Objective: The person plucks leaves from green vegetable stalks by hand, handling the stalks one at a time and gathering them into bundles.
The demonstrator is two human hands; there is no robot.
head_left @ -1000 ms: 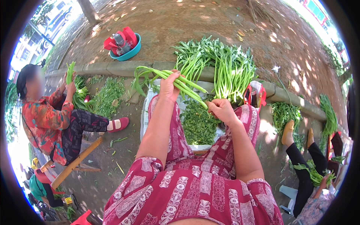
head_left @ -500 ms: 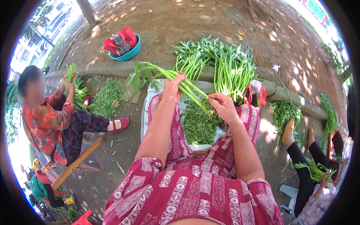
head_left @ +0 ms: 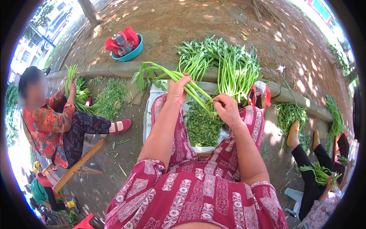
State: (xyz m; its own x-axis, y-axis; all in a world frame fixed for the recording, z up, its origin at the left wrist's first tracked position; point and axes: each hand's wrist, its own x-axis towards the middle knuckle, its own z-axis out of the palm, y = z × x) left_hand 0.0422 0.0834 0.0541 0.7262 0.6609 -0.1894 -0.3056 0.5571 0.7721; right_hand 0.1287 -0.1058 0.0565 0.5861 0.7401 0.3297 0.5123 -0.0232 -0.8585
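The left hand (head_left: 177, 88) is closed around a small bunch of long green stalks (head_left: 167, 74), fingers wrapped over the stems. The leafy tops trail off to the person's left, and the cut ends slant down toward the right hand (head_left: 227, 109). That hand is curled into a loose fist at the lower end of the same stalks, fingertips pinched on the stem ends — how much it actually grips is hard to tell, since the fingers hide the contact.

Both hands hover above the person's knees, which are covered in red patterned cloth (head_left: 198, 191). Just below the hands lies a heap of plucked green leaves (head_left: 202, 126) on a white sheet (head_left: 149, 114) spread on the ground between the legs. Beyond the hands, a large pile of uncut stalks (head_left: 225, 65) rests across a stone kerb (head_left: 106, 69) (its tops point away, onto the bare earth). A red bag (head_left: 259, 95) sits just beside the pile on the right.

Further back on the dirt stands a blue basin (head_left: 131, 53) holding red items. To the left a seated person in a red flowered top (head_left: 44, 122) holds up another bunch of greens (head_left: 70, 78) — more trimmings lie near their feet. At the right edge a further person (head_left: 316, 179) handles greens too.
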